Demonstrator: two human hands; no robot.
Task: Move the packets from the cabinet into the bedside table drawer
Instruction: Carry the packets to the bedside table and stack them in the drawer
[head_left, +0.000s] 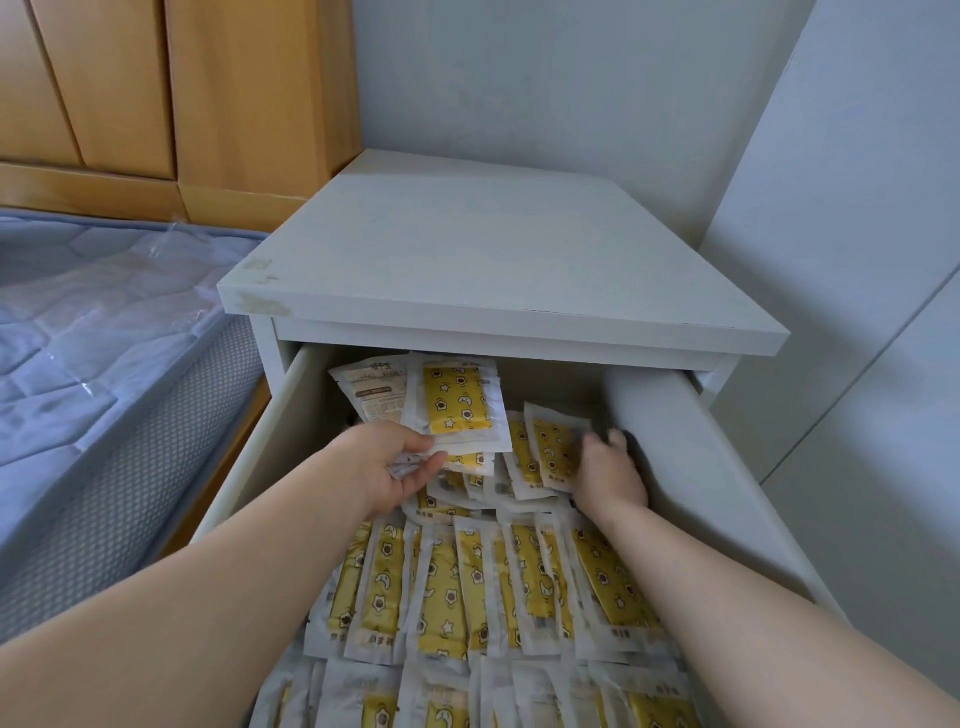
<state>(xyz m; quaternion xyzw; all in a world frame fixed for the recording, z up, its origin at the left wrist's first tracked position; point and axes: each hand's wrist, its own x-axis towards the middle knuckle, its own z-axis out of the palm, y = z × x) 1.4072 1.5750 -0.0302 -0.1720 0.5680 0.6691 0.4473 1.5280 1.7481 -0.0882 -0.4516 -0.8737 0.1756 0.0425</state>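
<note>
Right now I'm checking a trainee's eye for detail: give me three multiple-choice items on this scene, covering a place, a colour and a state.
1. Where is the mattress?
A. left of the bedside table
B. right of it
C. behind it

2. The packets' printed panel is:
A. red
B. yellow
C. green

3. The drawer is:
A. shut
B. removed
C. pulled open

Answers:
1 A, the mattress lies along the table's left side.
2 B, yellow panels with stars show on the rows.
3 C, both hands, left hand and right hand, reach inside among packets.
</note>
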